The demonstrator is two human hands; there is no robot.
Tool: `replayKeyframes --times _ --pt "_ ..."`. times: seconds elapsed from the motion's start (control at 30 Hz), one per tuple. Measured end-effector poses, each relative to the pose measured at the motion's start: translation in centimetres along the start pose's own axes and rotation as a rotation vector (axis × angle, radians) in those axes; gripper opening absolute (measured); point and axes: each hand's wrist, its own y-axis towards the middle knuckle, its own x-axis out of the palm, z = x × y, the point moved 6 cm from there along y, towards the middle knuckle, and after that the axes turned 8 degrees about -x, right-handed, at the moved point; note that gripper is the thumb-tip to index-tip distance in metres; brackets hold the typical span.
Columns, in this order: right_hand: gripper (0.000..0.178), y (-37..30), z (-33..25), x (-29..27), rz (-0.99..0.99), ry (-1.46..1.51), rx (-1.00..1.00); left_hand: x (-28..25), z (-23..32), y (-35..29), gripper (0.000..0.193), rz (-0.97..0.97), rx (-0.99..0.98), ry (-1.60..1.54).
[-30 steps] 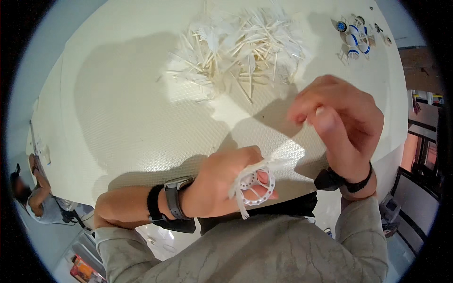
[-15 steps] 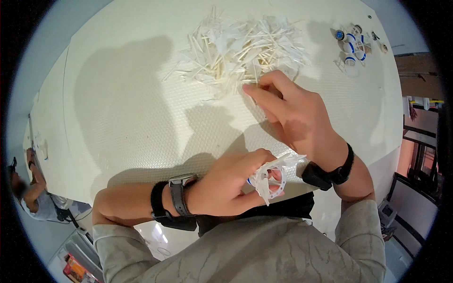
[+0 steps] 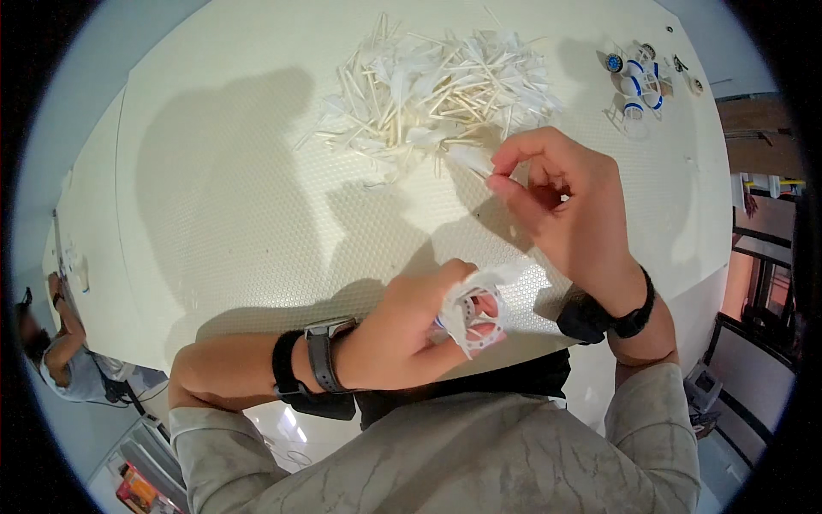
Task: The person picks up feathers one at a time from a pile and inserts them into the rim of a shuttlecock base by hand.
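Observation:
A loose pile of white feathers (image 3: 445,94) with pale quills lies across the far middle of the table. My right hand (image 3: 574,214) is at the pile's near right edge, thumb and forefinger pinched on the end of one white feather (image 3: 469,159). Nearer my body, my left hand (image 3: 402,330) is wrapped round a white plastic ring holder (image 3: 490,334) with small holes along its rim. White feathers (image 3: 507,274) stand out from one side of that holder, and a bit of blue shows by my fingers. My palm hides the rest of it.
At the far right of the table stand several white rings with blue bands (image 3: 632,86), with small round parts beside them. Another person (image 3: 60,360) is at the table's left edge. A brown shelf (image 3: 758,124) stands beyond the right edge.
My right hand has drawn back to the right from the pile, with a feather now showing in its pinch. My left hand has tilted the ring holder slightly and shifted it a little left.

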Motion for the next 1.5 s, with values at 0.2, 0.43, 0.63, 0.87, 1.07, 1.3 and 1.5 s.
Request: replayKeyframes --times 0.2,0.43,0.63,0.87,1.07,1.3,1.5 --pt "0.019 -0.5 3.1 0.7 0.067 0.547 0.187 -1.2 -0.5 0.1 0.022 0.135 -0.085 -0.057" --pt "0.027 -0.2 1.6 0.6 0.042 0.841 0.357 -2.0 -1.5 0.1 0.016 0.310 -0.160 -0.276" --pt "0.025 -0.7 1.3 1.2 -0.108 0.951 0.358 -2.2 -1.7 0.2 0.016 0.256 -0.203 -0.243" --pt "0.015 -1.2 0.3 1.7 -0.133 1.044 0.344 -1.8 -2.5 0.2 0.013 0.345 -0.255 -0.402" --pt "0.013 -1.4 0.4 1.7 -0.145 1.005 0.342 -1.8 -1.9 -0.1 0.013 0.294 -0.139 -0.433" --pt "0.011 -1.1 -0.1 1.9 -0.168 0.902 0.380 -1.6 -1.2 -0.3 0.018 0.270 -0.170 -0.481" --pt "0.011 -1.2 0.0 0.4 -0.005 0.818 0.313 -1.7 -1.4 -0.4 0.024 0.344 -0.182 -0.324"
